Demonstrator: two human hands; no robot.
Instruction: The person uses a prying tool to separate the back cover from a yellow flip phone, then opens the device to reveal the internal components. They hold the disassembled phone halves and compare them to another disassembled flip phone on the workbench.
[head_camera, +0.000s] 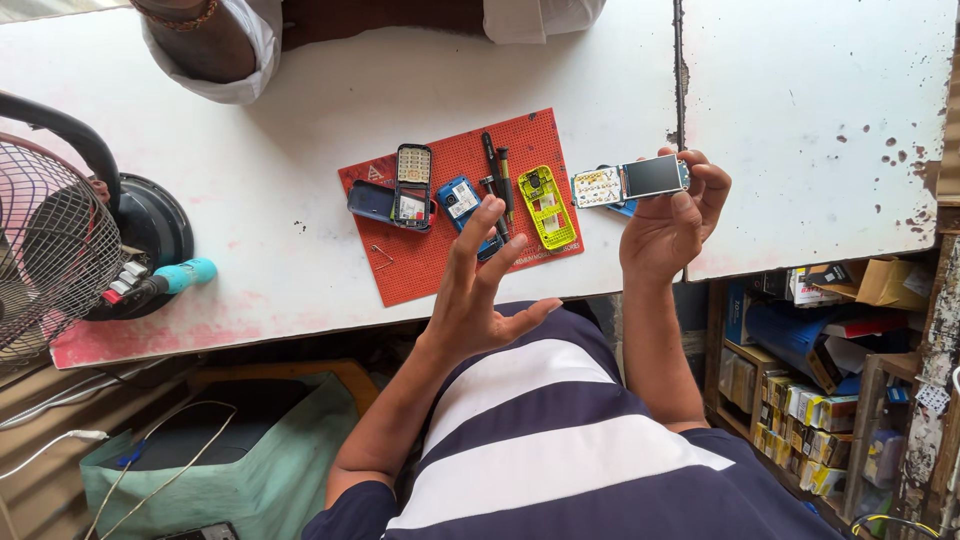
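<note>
My right hand (672, 222) holds up a bare phone circuit board with its screen (632, 182) over the white table's front edge. My left hand (478, 285) hovers open with fingers spread, just in front of the red work mat (440, 265), nearest a blue phone part (462, 200). On the mat lie a dark phone with a keypad frame (411, 186), a dark blue back shell (368, 201), a yellow-green phone frame (547, 206) and two dark screwdrivers (496, 172).
Another person's sleeved arm (205, 40) rests at the table's far edge. A fan (50, 235) and a tool with a teal handle (170, 278) stand at the left. Shelves of small boxes (820, 400) sit at the right, and a green bag (230, 460) lies below the table.
</note>
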